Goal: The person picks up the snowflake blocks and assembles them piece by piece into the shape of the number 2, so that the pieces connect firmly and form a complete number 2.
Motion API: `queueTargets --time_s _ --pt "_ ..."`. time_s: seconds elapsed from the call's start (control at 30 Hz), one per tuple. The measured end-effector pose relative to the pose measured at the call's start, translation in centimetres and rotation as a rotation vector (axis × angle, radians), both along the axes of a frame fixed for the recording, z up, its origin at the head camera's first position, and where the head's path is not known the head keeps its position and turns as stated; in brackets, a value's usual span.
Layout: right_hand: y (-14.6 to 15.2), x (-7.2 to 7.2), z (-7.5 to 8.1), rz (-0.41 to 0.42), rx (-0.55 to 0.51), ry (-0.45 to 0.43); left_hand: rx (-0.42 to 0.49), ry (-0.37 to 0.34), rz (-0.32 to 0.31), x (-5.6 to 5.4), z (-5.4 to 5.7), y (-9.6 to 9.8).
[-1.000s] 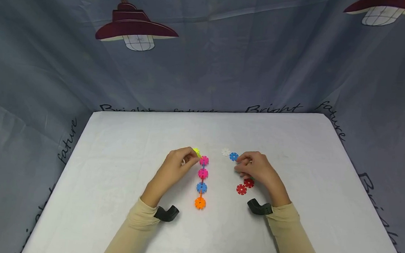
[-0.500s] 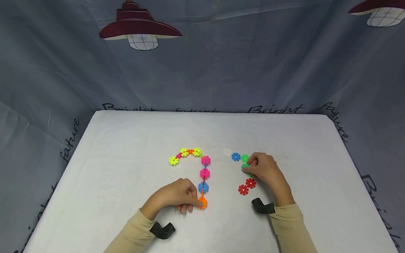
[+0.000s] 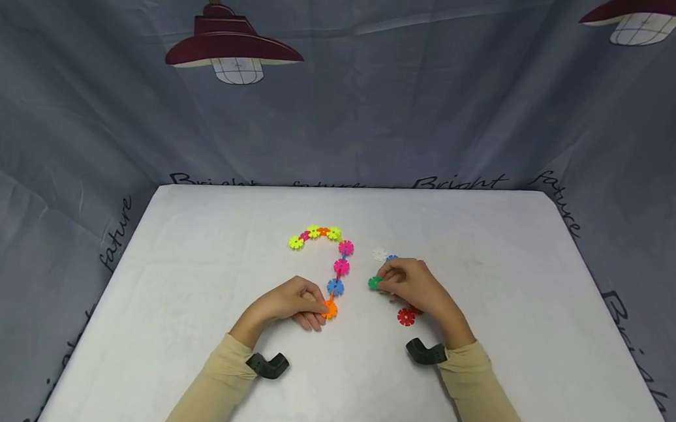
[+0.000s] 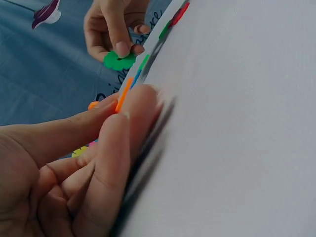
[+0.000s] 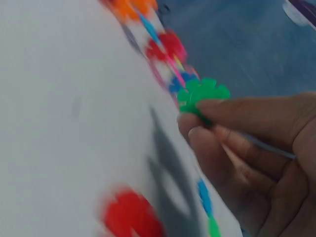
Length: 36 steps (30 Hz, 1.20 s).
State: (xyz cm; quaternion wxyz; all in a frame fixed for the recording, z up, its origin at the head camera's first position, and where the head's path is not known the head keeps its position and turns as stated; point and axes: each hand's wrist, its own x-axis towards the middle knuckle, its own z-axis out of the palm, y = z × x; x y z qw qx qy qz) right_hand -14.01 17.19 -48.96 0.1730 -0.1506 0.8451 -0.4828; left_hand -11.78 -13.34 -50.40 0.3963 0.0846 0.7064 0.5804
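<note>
My left hand pinches the orange snowflake disc at the near end of a linked chain of notched plastic discs. From there the chain runs away through a blue disc and pink discs, then hooks left to a yellow disc. Between thumb and fingers my right hand holds a loose green snowflake disc, raised above the table in the right wrist view. It is to the right of the chain. Edge-on in the left wrist view, the orange disc sits between my fingertips.
Loose discs lie around my right hand: a white disc, a partly covered blue disc and a red disc, with another red one partly hidden. The white table ends at a grey-blue curtain.
My left hand has moved from the chain's far part to its near orange disc, and the chain has shifted away from me. My right hand has picked up a green disc and brought it left.
</note>
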Motion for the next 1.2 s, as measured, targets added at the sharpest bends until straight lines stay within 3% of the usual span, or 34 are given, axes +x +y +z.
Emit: queueTargets --time_s 0.33,0.53,0.9,1.2 --pt "-4.2 0.8 -1.5 0.118 0.031 0.117 0.026 -0.019 0.090 -0.5 -0.4 0.1" --pt "-4.8 0.6 -1.7 0.151 0.009 0.099 0.032 -0.020 0.137 -0.6 -0.6 0.3" --pt "-5.1 0.3 -1.7 0.177 0.018 0.117 0.038 -0.001 0.134 -0.8 -0.8 0.2" --pt "-5.9 0.7 -0.9 0.197 0.176 0.273 0.071 0.000 0.145 -0.8 -0.9 -0.2"
